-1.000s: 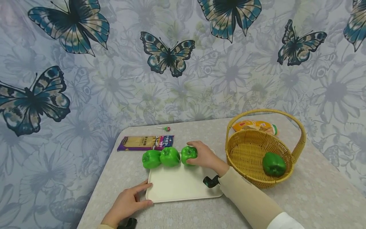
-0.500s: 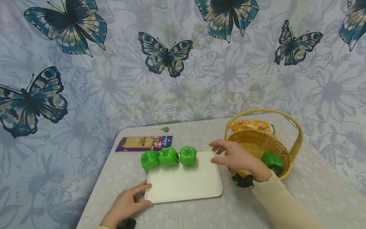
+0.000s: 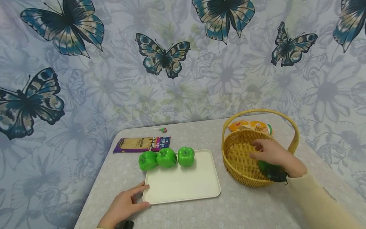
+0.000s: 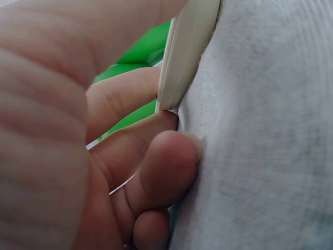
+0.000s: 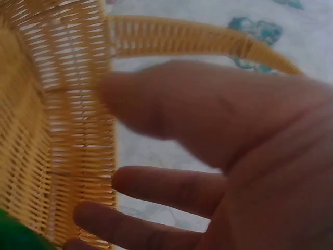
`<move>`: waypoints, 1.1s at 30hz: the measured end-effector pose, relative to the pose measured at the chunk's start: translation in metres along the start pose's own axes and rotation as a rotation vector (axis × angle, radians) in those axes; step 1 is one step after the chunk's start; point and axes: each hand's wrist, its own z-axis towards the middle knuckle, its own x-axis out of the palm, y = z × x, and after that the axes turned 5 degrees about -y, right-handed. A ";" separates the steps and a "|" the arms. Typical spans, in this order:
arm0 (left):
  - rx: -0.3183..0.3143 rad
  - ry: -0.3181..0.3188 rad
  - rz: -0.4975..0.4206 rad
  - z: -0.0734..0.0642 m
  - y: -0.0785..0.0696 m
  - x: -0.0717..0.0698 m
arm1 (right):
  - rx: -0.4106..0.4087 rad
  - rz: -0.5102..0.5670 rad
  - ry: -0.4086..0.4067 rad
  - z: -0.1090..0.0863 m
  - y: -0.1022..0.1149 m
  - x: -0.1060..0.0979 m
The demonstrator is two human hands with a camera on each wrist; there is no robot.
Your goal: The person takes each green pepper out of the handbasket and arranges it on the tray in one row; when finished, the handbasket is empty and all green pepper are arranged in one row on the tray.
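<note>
My left hand (image 3: 123,203) rests on the table with its thumb and a fingertip against the left edge of a cream tray (image 3: 183,187). Close up in the left wrist view, fingers meet the side of the tray (image 4: 190,52). Three green bell peppers stand in a row along the tray's back: a left one (image 3: 148,160), a middle one (image 3: 166,158) and a right one (image 3: 186,156). Over the wicker basket (image 3: 240,178), my right hand (image 3: 274,154) hovers with spread fingers and nothing in them. Beneath it, another green bell pepper (image 3: 264,167) lies in the basket, partly covered by the hand.
Behind the peppers lies a purple-and-gold packet (image 3: 141,144), with a lollipop (image 3: 161,129) farther back. An orange package (image 3: 250,125) sits behind the basket. The basket's tall handle (image 3: 260,110) arches above it. A butterfly-patterned wall covering (image 3: 114,79) rises behind the table.
My right hand has let go of the right-hand bell pepper on the tray and moved right, over the basket. The left hand has stayed at the tray's edge.
</note>
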 end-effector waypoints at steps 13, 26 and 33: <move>-0.003 -0.007 -0.005 0.000 0.002 0.003 | 0.018 -0.117 0.099 0.001 -0.015 0.011; 0.000 0.003 0.009 0.000 0.003 0.003 | -0.014 -0.110 0.026 0.012 -0.017 0.014; -0.003 0.002 0.022 0.001 0.001 0.002 | 0.027 0.058 -0.047 0.016 -0.017 0.016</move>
